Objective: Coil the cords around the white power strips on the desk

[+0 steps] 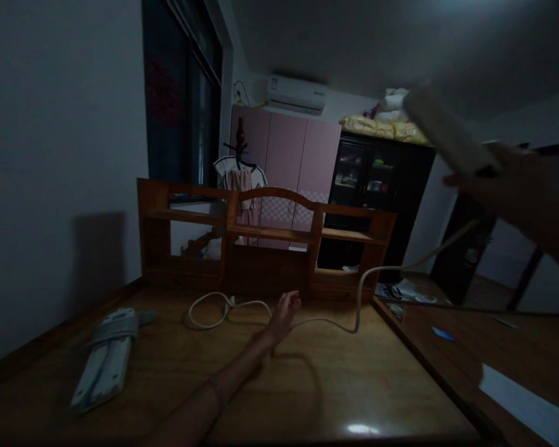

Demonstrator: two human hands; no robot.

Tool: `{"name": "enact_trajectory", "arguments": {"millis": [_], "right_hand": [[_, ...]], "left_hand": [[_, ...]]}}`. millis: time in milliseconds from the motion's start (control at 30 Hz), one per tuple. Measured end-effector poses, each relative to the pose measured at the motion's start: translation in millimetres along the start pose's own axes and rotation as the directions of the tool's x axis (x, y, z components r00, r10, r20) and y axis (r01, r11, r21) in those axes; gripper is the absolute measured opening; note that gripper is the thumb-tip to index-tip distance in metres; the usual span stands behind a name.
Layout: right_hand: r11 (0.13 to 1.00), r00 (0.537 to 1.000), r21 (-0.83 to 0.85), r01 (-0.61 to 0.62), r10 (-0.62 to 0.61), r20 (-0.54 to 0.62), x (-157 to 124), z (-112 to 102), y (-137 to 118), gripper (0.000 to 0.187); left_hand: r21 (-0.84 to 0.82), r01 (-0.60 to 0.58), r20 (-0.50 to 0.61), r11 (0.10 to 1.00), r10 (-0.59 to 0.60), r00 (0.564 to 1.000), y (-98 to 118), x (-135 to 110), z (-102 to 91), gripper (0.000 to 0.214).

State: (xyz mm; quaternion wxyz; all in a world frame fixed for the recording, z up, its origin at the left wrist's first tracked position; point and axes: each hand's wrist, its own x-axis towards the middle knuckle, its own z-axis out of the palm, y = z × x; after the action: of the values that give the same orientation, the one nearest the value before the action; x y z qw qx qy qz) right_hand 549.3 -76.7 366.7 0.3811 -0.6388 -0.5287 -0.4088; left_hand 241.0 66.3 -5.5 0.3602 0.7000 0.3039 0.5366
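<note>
My left hand (283, 318) is closed around a white power cord (328, 320) just above the wooden desk (377, 385). To the left of that hand the cord lies in a loose loop near a plug-like end (231, 302). Raised at the upper right, my right hand (517, 177) grips a long pale power strip (447, 133), smeared by motion. The cord rises in a curve from the desk toward this strip. Another power strip (103, 369), its grey cord wound round it, lies at the desk's left side.
A low wooden shelf unit (270, 234) stands along the desk's back edge. The wall (60, 186) borders the left side. At right, a lower brown surface (475, 354) bears a white sheet (526, 403) and a small blue card (443, 334).
</note>
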Motion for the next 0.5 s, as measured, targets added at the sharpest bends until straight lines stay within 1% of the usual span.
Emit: {"name": "enact_trajectory", "arguments": {"millis": [33, 67, 100, 133, 167, 200, 267, 300, 333, 400, 467, 500], "right_hand": [[0.988, 0.988, 0.042, 0.150, -0.151, 0.031, -13.4, 1.6, -15.3, 0.083], [0.962, 0.964, 0.094, 0.256, -0.261, 0.043, -31.8, 6.3, -32.6, 0.074], [0.940, 0.944, 0.123, 0.319, -0.327, 0.050, -53.9, 13.2, -51.0, 0.062], [0.925, 0.929, 0.146, 0.350, -0.363, 0.071, -78.3, 21.3, -69.7, 0.053], [0.917, 0.918, 0.174, 0.360, -0.382, 0.112, -103.3, 29.6, -87.8, 0.052], [0.916, 0.913, 0.203, 0.346, -0.379, 0.153, -127.7, 37.3, -104.9, 0.055], [0.908, 0.894, 0.263, 0.327, -0.387, 0.224, -170.9, 48.9, -134.4, 0.061], [0.900, 0.885, 0.298, 0.318, -0.395, 0.248, -189.0, 52.7, -146.7, 0.061], [0.894, 0.878, 0.330, 0.302, -0.396, 0.270, -204.8, 55.1, -157.5, 0.062], [0.878, 0.866, 0.401, 0.260, -0.396, 0.306, -230.0, 56.6, -175.8, 0.062], [0.845, 0.856, 0.491, 0.213, -0.403, 0.323, -248.0, 54.4, -190.2, 0.064], [0.814, 0.852, 0.547, 0.196, -0.418, 0.316, -254.8, 52.1, -196.1, 0.067]], "left_hand": [[-0.035, -0.004, -0.006, 0.999, 0.003, 1.000, 6.7, 2.5, 5.5, 0.059], [-0.086, -0.010, 0.002, 0.996, 0.010, 1.000, 14.5, 4.1, 11.0, 0.063], [-0.149, -0.018, 0.018, 0.989, 0.021, 1.000, 23.2, 4.5, 16.3, 0.067], [-0.224, -0.026, 0.041, 0.974, 0.037, 0.998, 32.7, 3.5, 21.3, 0.072], [-0.370, -0.021, 0.074, 0.929, 0.052, 0.996, 42.4, 1.1, 25.6, 0.077], [-0.492, -0.001, 0.088, 0.870, 0.051, 0.995, 52.0, -2.8, 28.8, 0.083], [-0.642, 0.054, 0.074, 0.765, -0.008, 0.997, 69.9, -14.9, 30.9, 0.091], [-0.674, 0.063, 0.052, 0.736, -0.038, 0.998, 78.0, -22.7, 29.4, 0.090], [-0.689, 0.058, 0.027, 0.723, -0.054, 0.998, 85.7, -31.3, 26.1, 0.084], [-0.684, 0.048, -0.027, 0.728, -0.091, 0.995, 100.3, -49.5, 15.5, 0.067], [-0.654, 0.059, -0.104, 0.754, -0.167, 0.980, 114.5, -66.0, 1.8, 0.054], [-0.625, 0.059, -0.150, 0.779, -0.193, 0.970, 121.4, -72.6, -5.2, 0.051]]}}
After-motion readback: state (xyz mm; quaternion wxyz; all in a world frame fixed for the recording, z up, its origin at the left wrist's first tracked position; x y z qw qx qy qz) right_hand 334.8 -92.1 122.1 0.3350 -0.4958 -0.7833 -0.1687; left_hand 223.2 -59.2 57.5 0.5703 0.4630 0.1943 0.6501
